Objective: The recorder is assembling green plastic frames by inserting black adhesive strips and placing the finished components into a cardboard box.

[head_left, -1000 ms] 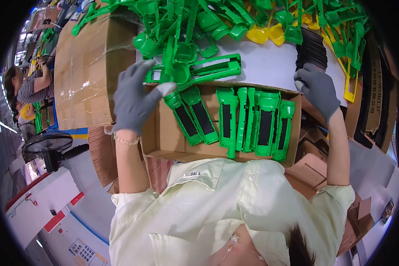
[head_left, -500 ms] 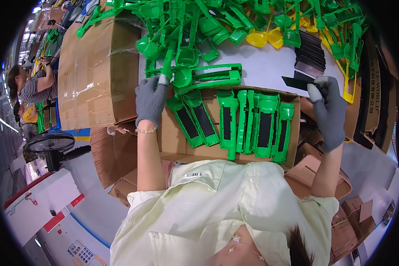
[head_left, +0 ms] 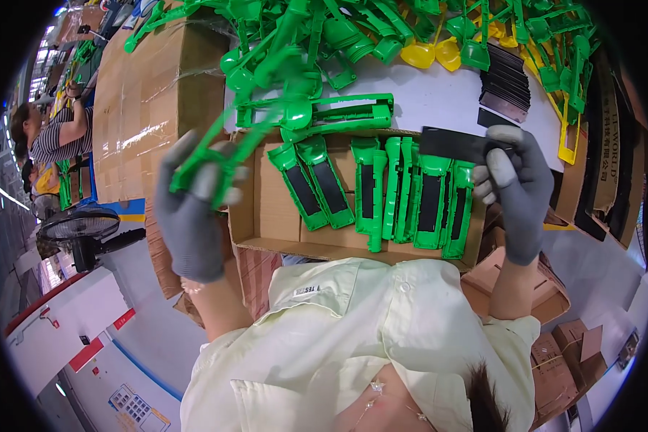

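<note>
My gloved left hand (head_left: 201, 209) is closed on a green plastic part (head_left: 246, 146), long-armed and blurred by motion, left of the open carton. My gloved right hand (head_left: 515, 191) pinches a flat black strip (head_left: 450, 145) by one end, above the carton's right far edge. Inside the shallow cardboard carton (head_left: 266, 223) in front of me lie several green plastic housings (head_left: 367, 189), many with a black strip along them. Another pair of green parts (head_left: 349, 115) rests on the white tabletop (head_left: 428, 97) just beyond the carton.
A heap of green parts (head_left: 353, 39) with yellow scoop-ended pieces (head_left: 417, 55) covers the far table. To its right stands a stack of black strips (head_left: 504, 83). A large taped box (head_left: 140, 122) borders the left; a fan (head_left: 79, 230) and a person (head_left: 57, 133) are beyond.
My left hand has drawn a green part off the heap, toward me and left. The right hand has brought the black strip slightly left and nearer, over the carton edge.
</note>
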Demonstrator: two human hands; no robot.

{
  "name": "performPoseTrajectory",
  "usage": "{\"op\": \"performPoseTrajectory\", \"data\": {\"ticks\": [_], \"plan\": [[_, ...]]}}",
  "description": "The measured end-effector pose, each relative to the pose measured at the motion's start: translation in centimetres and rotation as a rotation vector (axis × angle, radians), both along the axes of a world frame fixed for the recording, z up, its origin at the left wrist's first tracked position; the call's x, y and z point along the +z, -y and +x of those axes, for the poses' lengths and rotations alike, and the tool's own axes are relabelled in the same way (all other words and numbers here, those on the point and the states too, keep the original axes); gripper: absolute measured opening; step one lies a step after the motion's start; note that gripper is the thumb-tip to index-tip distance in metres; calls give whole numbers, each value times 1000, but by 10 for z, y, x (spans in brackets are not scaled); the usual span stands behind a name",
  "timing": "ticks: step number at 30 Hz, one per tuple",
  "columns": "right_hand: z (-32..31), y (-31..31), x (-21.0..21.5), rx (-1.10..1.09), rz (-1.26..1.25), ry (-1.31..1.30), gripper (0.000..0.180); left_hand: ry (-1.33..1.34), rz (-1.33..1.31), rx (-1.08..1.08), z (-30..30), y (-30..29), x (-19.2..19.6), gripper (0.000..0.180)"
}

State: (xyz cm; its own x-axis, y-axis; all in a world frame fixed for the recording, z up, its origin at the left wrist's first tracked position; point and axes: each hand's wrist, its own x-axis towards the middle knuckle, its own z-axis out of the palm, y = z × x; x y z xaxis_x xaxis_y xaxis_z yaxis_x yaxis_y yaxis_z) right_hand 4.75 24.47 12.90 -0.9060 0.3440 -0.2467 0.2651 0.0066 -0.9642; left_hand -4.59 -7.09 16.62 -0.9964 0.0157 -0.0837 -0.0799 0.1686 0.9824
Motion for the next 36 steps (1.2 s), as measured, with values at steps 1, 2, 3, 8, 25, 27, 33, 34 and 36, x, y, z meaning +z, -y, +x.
{"op": "performPoseTrajectory", "data": {"ticks": [1, 2, 3, 8, 25, 27, 33, 34, 36], "plan": [[-1, 7, 4, -2, 4, 5, 23, 5, 4, -2, 4, -10, -6, 40], [-4, 16, 5, 68, -95, 11, 24, 154, 78, -108, 7, -18, -15, 41], [-6, 24, 6, 134, -193, 16, 24, 302, 153, -217, 9, -25, -26, 41], [-15, 40, -6, 234, -76, -19, 22, 483, 380, -372, 11, -48, -56, 36], [-6, 35, -18, 147, 561, -131, 27, 597, 222, -399, 14, -90, -52, 25], [0, 32, -14, 77, 809, -76, 39, 560, 178, -430, 14, -84, -55, 23], [19, 21, -47, 490, 522, -62, 32, 475, 139, -632, 19, -60, -63, 22], [24, 23, -53, 484, 528, -60, 32, 495, 162, -608, 23, -60, -65, 21], [33, 35, -57, 405, 640, -84, 26, 528, 134, -587, 28, -57, -64, 21]]}}
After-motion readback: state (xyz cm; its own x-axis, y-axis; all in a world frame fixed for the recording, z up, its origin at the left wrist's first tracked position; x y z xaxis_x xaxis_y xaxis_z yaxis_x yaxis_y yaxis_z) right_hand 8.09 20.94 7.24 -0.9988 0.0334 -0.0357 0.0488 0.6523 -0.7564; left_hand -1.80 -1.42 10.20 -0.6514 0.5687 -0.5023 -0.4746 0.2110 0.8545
